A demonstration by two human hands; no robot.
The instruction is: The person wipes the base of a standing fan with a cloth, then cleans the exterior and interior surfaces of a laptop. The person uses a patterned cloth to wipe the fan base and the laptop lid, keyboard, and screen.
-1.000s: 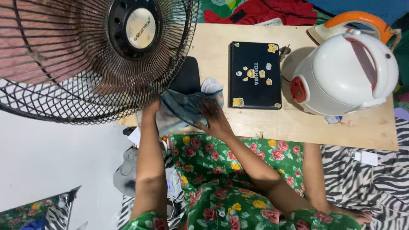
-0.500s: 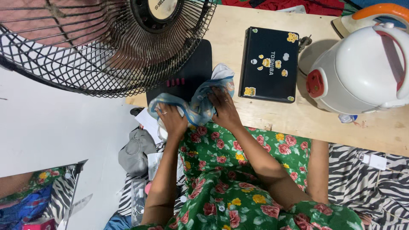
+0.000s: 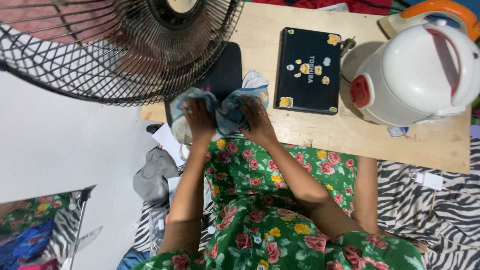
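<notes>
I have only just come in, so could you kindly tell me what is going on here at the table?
A person in a green floral dress grips a crumpled blue and white patterned cloth with both hands, the left hand and right hand, at the near edge of a pale wooden table. Behind the cloth stands a black wire-caged fan. A closed black laptop with yellow stickers and a white rice cooker with a red button sit to the right.

The crumpled cloth (image 3: 235, 107) is blue and white, its print too bunched to make out, perhaps floral. The green dress (image 3: 270, 200) carries red and yellow roses, and the flat black laptop (image 3: 308, 70) bears yellow stickers. The rounded white plastic cooker (image 3: 420, 75) has a red button; the bedding (image 3: 440, 210) is zebra-striped black and white.
</notes>
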